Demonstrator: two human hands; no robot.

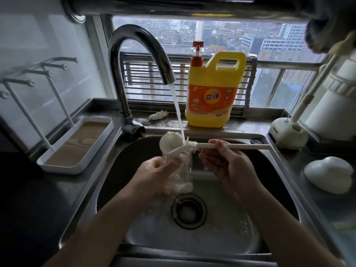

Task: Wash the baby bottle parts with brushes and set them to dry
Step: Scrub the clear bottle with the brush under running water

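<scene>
Bottle (185,170) mouth-up in L hand (154,174), fingers wrapped; brush (202,145) horiz, head left, pinched by R hand (227,166)

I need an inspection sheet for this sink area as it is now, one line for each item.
Surface: steel sink, wet; water runs from the faucet.
Job's things: clear bottle and brush over the basin, brush head under the stream; drying rack at left.
Clutter: yellow detergent jug, small white scrap, white dome, brush stand.
Hands: left hand grips the bottle; right hand holds the brush handle.
Cables: nothing seen.
Surroundings: window behind the sink.
</scene>
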